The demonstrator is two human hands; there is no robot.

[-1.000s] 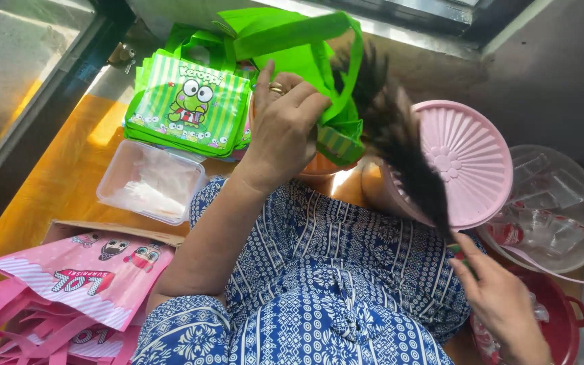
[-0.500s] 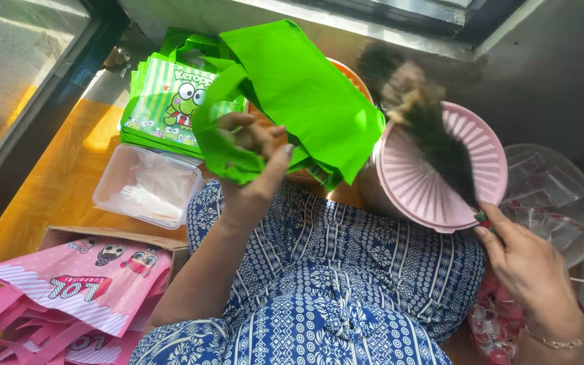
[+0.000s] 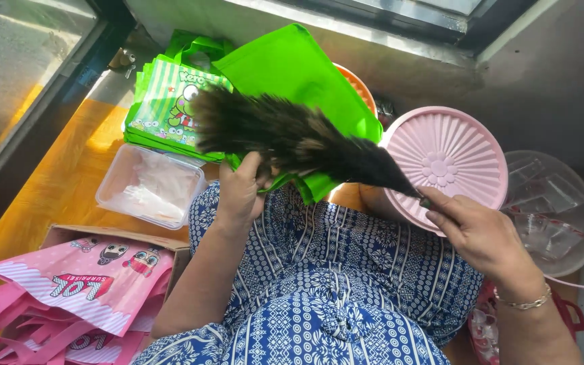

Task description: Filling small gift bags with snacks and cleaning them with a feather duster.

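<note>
The left hand (image 3: 241, 189) grips the lower edge of a bright green fabric tote bag (image 3: 292, 74), held up above the lap over the stack of striped green cartoon-frog bags (image 3: 163, 111). The right hand (image 3: 474, 230) is closed on the handle end of a dark brown feather duster (image 3: 292, 138), whose plume lies across the green bag. Nearby sit a ribbed pink round plastic lid (image 3: 451, 155), a clear rectangular plastic container (image 3: 147, 186) on the yellow wooden surface (image 3: 49, 196), and pink printed bags (image 3: 82, 284).
</note>
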